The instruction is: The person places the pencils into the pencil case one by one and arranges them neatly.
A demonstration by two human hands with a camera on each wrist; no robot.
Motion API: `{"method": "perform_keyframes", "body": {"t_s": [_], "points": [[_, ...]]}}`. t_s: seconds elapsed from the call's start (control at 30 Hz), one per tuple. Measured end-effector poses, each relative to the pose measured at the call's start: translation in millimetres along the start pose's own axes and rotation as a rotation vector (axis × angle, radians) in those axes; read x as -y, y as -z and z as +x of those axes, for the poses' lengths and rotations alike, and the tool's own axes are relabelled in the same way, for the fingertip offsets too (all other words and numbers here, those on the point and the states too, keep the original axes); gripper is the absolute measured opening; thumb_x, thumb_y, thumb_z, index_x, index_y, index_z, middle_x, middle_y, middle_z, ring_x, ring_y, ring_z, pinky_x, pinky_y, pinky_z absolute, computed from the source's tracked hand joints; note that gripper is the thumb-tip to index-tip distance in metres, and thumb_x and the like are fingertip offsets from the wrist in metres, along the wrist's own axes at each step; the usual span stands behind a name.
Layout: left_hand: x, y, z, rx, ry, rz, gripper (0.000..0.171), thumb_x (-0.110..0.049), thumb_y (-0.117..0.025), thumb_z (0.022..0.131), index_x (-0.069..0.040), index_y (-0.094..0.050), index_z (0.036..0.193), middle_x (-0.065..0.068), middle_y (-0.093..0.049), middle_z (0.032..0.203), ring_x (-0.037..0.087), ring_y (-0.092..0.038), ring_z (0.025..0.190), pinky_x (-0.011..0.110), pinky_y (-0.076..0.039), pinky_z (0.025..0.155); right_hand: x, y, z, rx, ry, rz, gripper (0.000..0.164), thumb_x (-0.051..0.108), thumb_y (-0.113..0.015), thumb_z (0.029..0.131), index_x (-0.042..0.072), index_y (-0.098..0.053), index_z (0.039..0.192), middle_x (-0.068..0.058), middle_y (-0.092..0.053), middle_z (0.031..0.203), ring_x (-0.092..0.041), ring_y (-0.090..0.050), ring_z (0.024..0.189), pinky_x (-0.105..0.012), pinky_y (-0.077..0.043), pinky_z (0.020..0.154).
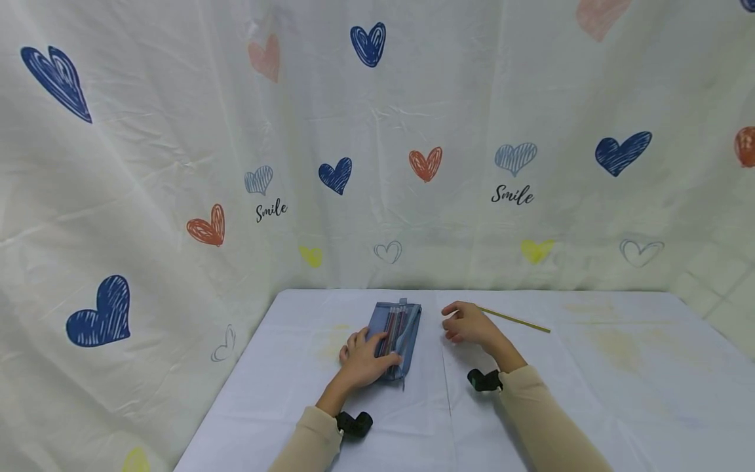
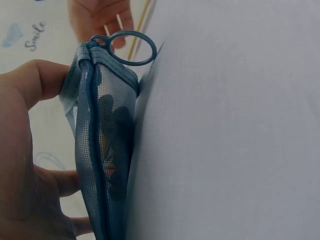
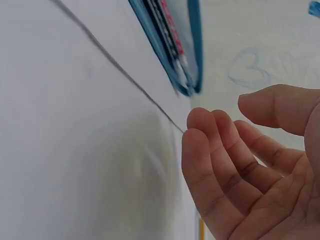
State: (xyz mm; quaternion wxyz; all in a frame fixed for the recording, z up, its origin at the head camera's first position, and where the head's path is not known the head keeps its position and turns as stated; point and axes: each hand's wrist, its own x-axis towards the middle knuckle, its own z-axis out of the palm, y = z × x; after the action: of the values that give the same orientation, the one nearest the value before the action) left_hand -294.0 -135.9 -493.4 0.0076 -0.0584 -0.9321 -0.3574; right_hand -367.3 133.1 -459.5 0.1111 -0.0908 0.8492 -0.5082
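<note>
A blue mesh-sided pencil case (image 1: 407, 341) lies on the table with several pencils (image 1: 394, 324) showing through its top. My left hand (image 1: 362, 360) rests on the case, its thumb and fingers spread over the upper face. In the left wrist view, the case's zip side and round zip pull (image 2: 132, 64) face the camera. To the right of the case, my right hand (image 1: 472, 324) is held above the table, fingers loosely bent and holding nothing. A thin yellow pencil-like stick (image 1: 519, 320) lies beyond the right hand, partly hidden by it.
A white cloth covers the table (image 1: 590, 406), with faint yellowish stains and a crease running between the hands. Behind it hangs a white curtain (image 1: 460, 85) printed with hearts. Each wrist wears a small black camera (image 1: 483, 380).
</note>
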Motion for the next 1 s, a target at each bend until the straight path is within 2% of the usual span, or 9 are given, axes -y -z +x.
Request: {"method": "perform_keyframes", "body": {"t_s": [0.17,0.27,0.4,0.67,0.87,1.0], "points": [[1.3,0.2,-0.1,0.01,0.002,-0.005,0.075,-0.054,-0.068,0.084,-0.015,-0.055,0.147,0.023,-0.027,0.164,0.047,-0.019,0.15,0.073,-0.01,0.112,-3.0,29.3,-4.9,-0.067,0.043,-0.006,0.04,0.011,-0.06,0.099,-0.007,-0.053,0.134,-0.026,-0.067,0.11,-0.022,-0.071,0.086,-0.034,-0.061,0.076],[1.9,0.1,0.2,0.015,0.008,-0.004,0.075,-0.055,-0.068,0.084,-0.017,-0.054,0.148,0.022,-0.026,0.165,0.046,-0.018,0.15,0.072,-0.01,0.113,-5.9,43.9,-8.8,-0.115,0.091,-0.035,0.038,0.011,-0.061,0.099,-0.007,-0.054,0.131,-0.026,-0.067,0.108,-0.028,-0.072,0.089,-0.035,-0.061,0.077],[2.8,0.0,1.0,0.018,0.012,0.004,0.076,-0.057,-0.068,0.084,-0.019,-0.054,0.148,0.021,-0.025,0.165,0.045,-0.019,0.151,0.072,-0.011,0.113,-14.3,60.0,-14.4,-0.165,0.114,-0.132,0.036,0.013,-0.061,0.098,-0.003,-0.057,0.13,-0.025,-0.068,0.108,-0.035,-0.072,0.094,-0.036,-0.061,0.077],[1.6,1.8,1.5,0.013,0.014,0.009,0.078,-0.059,-0.067,0.084,-0.018,-0.053,0.149,0.021,-0.025,0.166,0.045,-0.018,0.151,0.072,-0.011,0.113,-34.6,86.8,-19.2,-0.228,0.132,-0.315,0.035,0.015,-0.06,0.098,-0.002,-0.059,0.129,-0.022,-0.069,0.111,-0.031,-0.072,0.09,-0.033,-0.056,0.071],[-1.3,2.2,0.5,0.018,0.013,0.007,0.077,-0.058,-0.068,0.084,-0.017,-0.054,0.148,0.022,-0.025,0.165,0.045,-0.019,0.151,0.073,-0.011,0.113,-42.1,98.9,-23.3,-0.253,0.134,-0.412,0.034,0.016,-0.061,0.097,-0.001,-0.06,0.127,-0.022,-0.07,0.112,-0.041,-0.065,0.109,-0.046,-0.054,0.081],[0.2,2.8,0.5,0.02,0.01,0.01,0.077,-0.058,-0.068,0.084,-0.017,-0.054,0.148,0.022,-0.025,0.165,0.046,-0.018,0.151,0.073,-0.011,0.113,-47.8,102.7,-22.8,-0.23,0.137,-0.437,0.035,0.013,-0.062,0.096,-0.003,-0.06,0.127,-0.022,-0.069,0.112,-0.044,-0.064,0.111,-0.052,-0.052,0.086]]}}
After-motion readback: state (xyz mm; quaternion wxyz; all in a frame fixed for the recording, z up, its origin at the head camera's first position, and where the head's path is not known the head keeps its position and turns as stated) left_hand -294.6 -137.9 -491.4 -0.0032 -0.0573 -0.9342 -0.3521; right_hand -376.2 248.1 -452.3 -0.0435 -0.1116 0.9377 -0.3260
